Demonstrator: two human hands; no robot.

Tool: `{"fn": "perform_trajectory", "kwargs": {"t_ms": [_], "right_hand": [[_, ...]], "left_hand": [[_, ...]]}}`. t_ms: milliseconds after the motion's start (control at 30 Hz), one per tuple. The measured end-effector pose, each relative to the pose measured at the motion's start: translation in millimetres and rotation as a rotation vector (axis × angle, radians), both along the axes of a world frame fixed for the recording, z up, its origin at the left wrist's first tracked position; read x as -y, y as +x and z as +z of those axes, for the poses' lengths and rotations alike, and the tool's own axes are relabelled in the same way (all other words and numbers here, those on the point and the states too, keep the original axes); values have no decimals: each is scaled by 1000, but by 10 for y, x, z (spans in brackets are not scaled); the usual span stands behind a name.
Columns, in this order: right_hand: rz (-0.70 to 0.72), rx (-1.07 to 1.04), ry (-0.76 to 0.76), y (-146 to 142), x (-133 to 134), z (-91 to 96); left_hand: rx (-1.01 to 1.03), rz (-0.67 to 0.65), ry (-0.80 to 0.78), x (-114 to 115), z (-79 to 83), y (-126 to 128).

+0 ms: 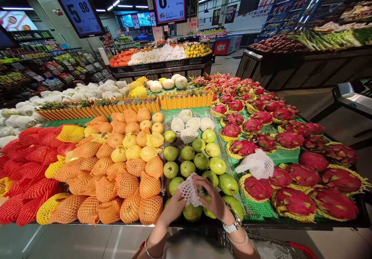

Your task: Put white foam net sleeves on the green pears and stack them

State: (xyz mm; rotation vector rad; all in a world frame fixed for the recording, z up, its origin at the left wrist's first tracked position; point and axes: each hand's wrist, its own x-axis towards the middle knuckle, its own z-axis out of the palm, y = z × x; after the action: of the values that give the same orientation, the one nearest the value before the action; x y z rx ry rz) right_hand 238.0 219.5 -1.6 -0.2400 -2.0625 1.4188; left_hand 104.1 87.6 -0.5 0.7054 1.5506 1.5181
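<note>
Between my hands is a white foam fruit net [190, 189], held above the front of a bed of green guavas [187, 168]. My left hand [174, 204] grips the net from the left, fingers partly hidden behind it. My right hand [211, 197] holds its right side with curved fingers. Whether a fruit sits inside the net I cannot tell. Directly below my hands lies a bare guava [192, 212]. Farther back in the same bed are several guavas in white nets [188, 135]. Another white foam net [257, 164] rests on the dragon fruit to the right.
Orange-netted fruit [130, 189] fills the left side, with red-netted fruit [31, 166] beyond it. Dragon fruit [293, 204] in yellow nets covers the right side. A low yellow fence [186, 100] runs behind the guavas. A cart with a red handle [302, 249] stands at lower right.
</note>
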Motion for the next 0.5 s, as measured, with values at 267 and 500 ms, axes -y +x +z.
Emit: {"fn": "perform_trajectory", "kwargs": {"t_ms": [267,500], "right_hand": [[50,138,122,-48,101,136],[-204,43,167,-143,348,-228]], "left_hand": [[167,160,80,-55,-8,33],[341,368,241,-121,-192,70]]}}
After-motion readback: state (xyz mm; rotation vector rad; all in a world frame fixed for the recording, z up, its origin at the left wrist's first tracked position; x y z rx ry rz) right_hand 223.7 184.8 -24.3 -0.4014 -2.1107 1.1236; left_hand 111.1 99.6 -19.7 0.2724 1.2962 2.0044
